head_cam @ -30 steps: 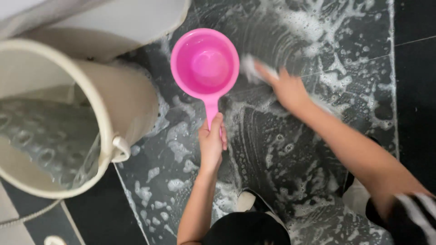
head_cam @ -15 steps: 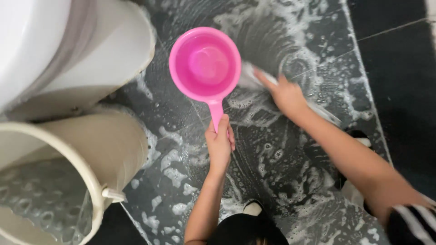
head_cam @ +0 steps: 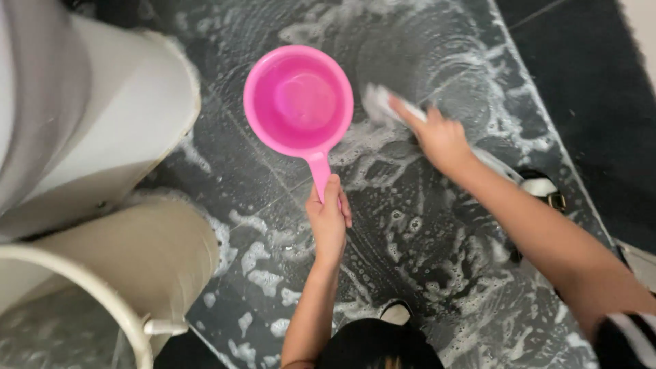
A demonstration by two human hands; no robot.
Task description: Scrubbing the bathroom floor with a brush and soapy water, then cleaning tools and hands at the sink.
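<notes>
Soapy dark floor (head_cam: 437, 273), pink dipper (head_cam: 298, 101) handle inside left hand (head_cam: 328, 219) fingers (head_cam: 333, 188)

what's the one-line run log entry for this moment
left hand: grips pink dipper by handle | right hand: holds white scrub brush on soapy dark tile floor | cream bucket lower left

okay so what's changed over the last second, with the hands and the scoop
The view drifted: the cream bucket slid toward the lower-left corner. The right hand kept its white scrub brush on the soapy dark floor, barely shifting. The left hand still grips the pink scoop by its handle. Nothing was released.
</notes>
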